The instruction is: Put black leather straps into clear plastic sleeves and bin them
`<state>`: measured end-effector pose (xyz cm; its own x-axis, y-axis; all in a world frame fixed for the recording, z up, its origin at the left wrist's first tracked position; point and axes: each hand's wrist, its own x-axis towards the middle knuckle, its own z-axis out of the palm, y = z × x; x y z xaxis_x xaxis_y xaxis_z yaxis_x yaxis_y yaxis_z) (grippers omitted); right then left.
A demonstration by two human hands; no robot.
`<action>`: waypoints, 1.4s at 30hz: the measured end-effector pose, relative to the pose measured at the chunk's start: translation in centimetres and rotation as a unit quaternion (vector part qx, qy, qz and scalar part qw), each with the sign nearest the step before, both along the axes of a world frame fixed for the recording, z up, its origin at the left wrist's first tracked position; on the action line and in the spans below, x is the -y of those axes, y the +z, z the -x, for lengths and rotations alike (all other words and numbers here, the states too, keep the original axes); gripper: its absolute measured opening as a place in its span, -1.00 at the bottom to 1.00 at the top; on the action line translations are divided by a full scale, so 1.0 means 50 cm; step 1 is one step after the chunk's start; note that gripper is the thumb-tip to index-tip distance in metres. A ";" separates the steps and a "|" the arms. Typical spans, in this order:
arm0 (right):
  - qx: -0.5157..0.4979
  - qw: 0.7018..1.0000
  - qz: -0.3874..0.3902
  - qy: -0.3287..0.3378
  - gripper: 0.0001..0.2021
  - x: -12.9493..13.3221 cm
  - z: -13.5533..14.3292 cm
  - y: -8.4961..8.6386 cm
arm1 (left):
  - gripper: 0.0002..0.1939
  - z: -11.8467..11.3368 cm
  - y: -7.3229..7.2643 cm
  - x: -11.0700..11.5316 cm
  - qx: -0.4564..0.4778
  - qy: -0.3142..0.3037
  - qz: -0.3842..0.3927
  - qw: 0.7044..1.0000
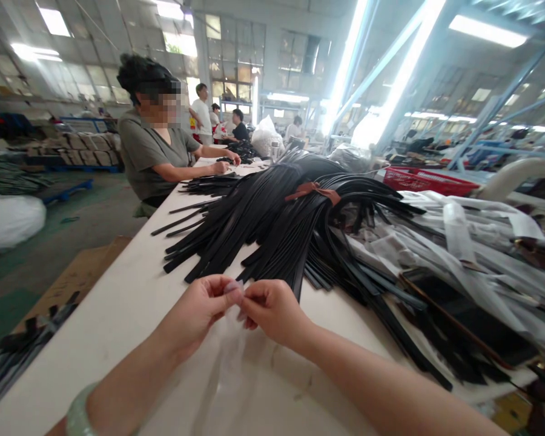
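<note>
Over the white table, my left hand and my right hand meet, thumbs and fingertips pinched together. Between them they grip the top of a clear plastic sleeve, thin and see-through, which hangs down toward the tabletop. Its exact shape is hard to make out. Just beyond my fingers lies a large heap of black straps, long and flat, their ends fanned toward me. A reddish-brown tie is wound around one bundle. A pale green bangle circles my left wrist.
Straps in white plastic wrapping pile up at the right, with a dark phone-like slab on them. A red basket stands behind. A co-worker works at the table's left edge. More straps lie low at left.
</note>
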<state>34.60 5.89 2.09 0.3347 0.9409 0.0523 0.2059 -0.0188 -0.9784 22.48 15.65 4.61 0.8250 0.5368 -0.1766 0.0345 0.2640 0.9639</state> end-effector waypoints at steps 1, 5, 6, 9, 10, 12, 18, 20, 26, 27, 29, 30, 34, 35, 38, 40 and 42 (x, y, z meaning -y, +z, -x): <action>0.023 1.000 0.002 -0.009 -0.63 0.001 0.001 0.000 | -0.72 0.000 -0.001 0.000 -0.004 0.009 0.011 1.000; 0.075 0.997 0.001 -0.021 -0.66 0.000 -0.003 -0.004 | -0.69 -0.002 -0.004 0.001 -0.013 0.016 0.037 0.999; 0.082 0.997 0.006 -0.010 -0.67 -0.002 -0.011 -0.004 | -0.69 -0.003 -0.004 -0.001 -0.015 0.027 0.034 0.999; 0.158 0.987 0.014 -0.023 -0.74 -0.009 -0.052 -0.006 | -0.68 -0.002 -0.001 -0.010 -0.010 0.107 -0.010 0.994; 0.210 0.976 0.009 -0.051 -0.77 -0.013 -0.069 -0.007 | -0.68 -0.001 0.001 -0.014 -0.005 0.132 -0.033 0.991; 0.326 0.940 0.008 -0.103 -0.70 -0.019 -0.098 -0.007 | -0.71 0.001 0.004 -0.021 -0.005 0.148 -0.077 0.986; 0.463 0.878 0.075 -0.095 -0.72 -0.021 -0.106 -0.005 | -0.82 0.007 0.012 -0.016 -0.021 0.116 -0.145 0.982; 0.452 0.880 0.077 -0.127 -0.67 -0.017 -0.106 -0.004 | -0.83 0.008 0.011 -0.013 -0.022 0.111 -0.147 0.983; 0.291 0.930 -0.009 -0.223 -0.75 -0.001 -0.154 0.020 | -0.85 0.008 0.004 -0.019 -0.021 0.089 -0.165 0.982; 0.214 0.952 -0.035 -0.216 -0.76 0.002 -0.155 0.029 | -0.85 0.008 0.003 -0.019 -0.022 0.086 -0.166 0.982; 0.049 0.982 -0.081 -0.163 -0.69 0.007 -0.143 0.046 | -0.82 0.008 0.001 -0.019 -0.024 0.084 -0.171 0.981; -0.014 0.987 -0.100 -0.128 -0.66 0.010 -0.130 0.053 | -0.79 0.008 0.001 -0.018 -0.027 0.082 -0.176 0.981; -0.045 0.982 -0.170 -0.062 -0.72 0.020 -0.061 0.063 | -0.73 0.008 -0.003 -0.013 -0.042 0.052 -0.200 0.977; -0.018 0.980 -0.185 -0.074 -0.75 0.022 -0.047 0.062 | -0.72 0.008 -0.005 -0.011 -0.045 0.042 -0.207 0.977; 0.054 0.970 -0.206 -0.113 -0.82 0.027 -0.025 0.054 | -0.65 0.007 -0.006 -0.006 -0.054 0.024 -0.213 0.975; 0.070 0.970 -0.203 -0.115 -0.84 0.028 -0.024 0.049 | -0.63 0.005 -0.006 -0.005 -0.059 0.017 -0.204 0.977; 0.071 0.973 -0.195 -0.105 -0.84 0.028 -0.028 0.046 | -0.62 0.004 -0.005 -0.006 -0.061 0.015 -0.202 0.977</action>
<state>36.03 4.51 4.40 0.4806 0.7525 0.4504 0.3707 0.2911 -0.8819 22.27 15.93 4.35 0.7943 0.6061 -0.0416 0.1547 -0.1355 0.9786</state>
